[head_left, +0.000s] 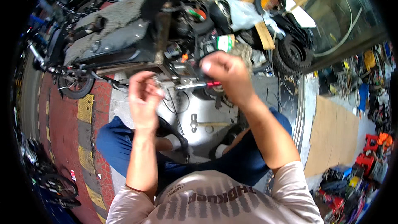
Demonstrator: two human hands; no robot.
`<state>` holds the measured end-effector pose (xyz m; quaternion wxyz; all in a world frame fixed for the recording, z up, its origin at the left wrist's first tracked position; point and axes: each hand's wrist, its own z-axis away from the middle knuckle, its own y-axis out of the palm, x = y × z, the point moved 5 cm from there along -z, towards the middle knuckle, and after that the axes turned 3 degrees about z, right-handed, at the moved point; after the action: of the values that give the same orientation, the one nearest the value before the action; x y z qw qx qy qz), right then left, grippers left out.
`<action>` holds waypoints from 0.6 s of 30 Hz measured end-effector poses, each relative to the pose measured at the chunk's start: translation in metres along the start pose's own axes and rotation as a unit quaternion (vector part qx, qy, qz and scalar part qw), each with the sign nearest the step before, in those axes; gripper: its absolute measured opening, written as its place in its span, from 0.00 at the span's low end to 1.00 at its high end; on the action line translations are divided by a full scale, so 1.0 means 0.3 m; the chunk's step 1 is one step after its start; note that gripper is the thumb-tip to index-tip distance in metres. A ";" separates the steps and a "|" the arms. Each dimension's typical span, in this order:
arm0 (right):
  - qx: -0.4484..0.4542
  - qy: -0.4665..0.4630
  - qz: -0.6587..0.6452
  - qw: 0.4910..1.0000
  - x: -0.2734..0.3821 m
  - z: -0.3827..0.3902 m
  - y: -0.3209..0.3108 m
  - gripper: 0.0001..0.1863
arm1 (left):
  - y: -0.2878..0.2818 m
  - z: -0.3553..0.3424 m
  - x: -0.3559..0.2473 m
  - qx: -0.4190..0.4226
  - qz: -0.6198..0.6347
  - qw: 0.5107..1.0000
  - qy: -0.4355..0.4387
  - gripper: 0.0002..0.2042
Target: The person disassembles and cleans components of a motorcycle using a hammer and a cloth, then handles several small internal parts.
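Note:
My left hand (143, 95) is raised, its fingers curled in near the thumb, with a small dull bit by the fingertips that I cannot make out. To the right, my right hand (230, 74) is closed, thumb pressed toward the fingers; what it pinches, if anything, is hidden. Beneath and between the hands lies a silver metal part (190, 85), with a red cylindrical piece (214, 84) at its right end. A hammer (211, 123) with a wooden handle rests on the pale floor between my feet. Left of it runs a thin black rod (176, 114).
A workbench with grey panels (120, 37) stands ahead on the left. Tyres (292, 52), a plastic bag (244, 14) and boards lie ahead right. A cardboard sheet (333, 135) covers floor at right, beside piled tools and parts. A motorbike wheel (76, 85) stands at left.

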<state>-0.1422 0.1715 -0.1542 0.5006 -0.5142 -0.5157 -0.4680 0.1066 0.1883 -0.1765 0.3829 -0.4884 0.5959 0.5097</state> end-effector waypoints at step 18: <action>-0.266 -0.031 0.076 0.961 0.201 0.234 -0.566 0.14 | 0.168 0.546 1.294 0.136 -0.279 0.847 -0.430 0.16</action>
<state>-0.3125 0.2397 -0.0930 0.3637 -0.6806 -0.3476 -0.5326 -0.0383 0.2748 -0.5659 0.7899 -0.3086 0.2734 0.4539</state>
